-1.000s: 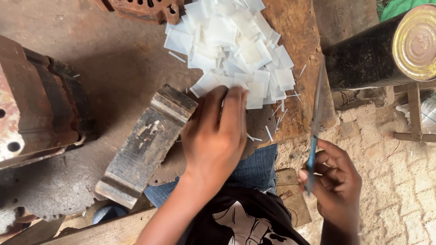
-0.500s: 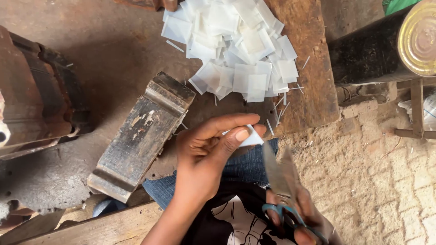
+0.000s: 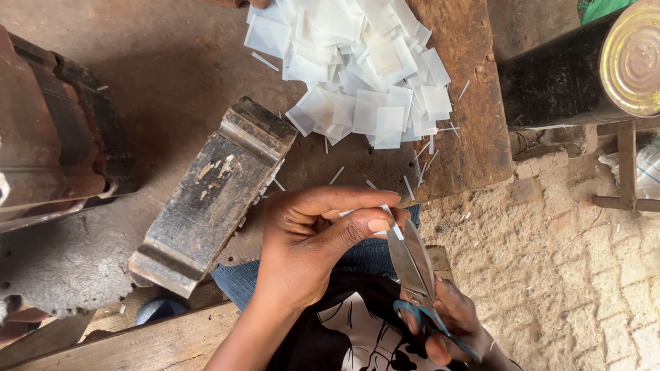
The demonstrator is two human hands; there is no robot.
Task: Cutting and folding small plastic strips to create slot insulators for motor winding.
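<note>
Landmark: block (image 3: 213, 206), lying on the desk (image 3: 172, 82).
Right and beyond the block: pile of squares (image 3: 357, 69), on the desk.
Left of the block: machine (image 3: 55, 137).
Right and nearer than the block: left hand (image 3: 309, 240), touching one square (image 3: 385, 223).
Right of that hand: scissors (image 3: 412, 264), in the right hand (image 3: 447, 323).
Far right of the block: can (image 3: 584, 65), off the desk.

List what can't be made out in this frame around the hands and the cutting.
- Small white piece, head view: mostly covered by the left hand, so its shape is unclear.
- Scissors: handles partly wrapped by the right hand; where the blades meet the piece is hidden by the thumb.
- Right hand: cut off by the bottom edge.
- Pile of white squares: top cut off by the frame edge.
- Tin can: cut off at the right edge.
</note>
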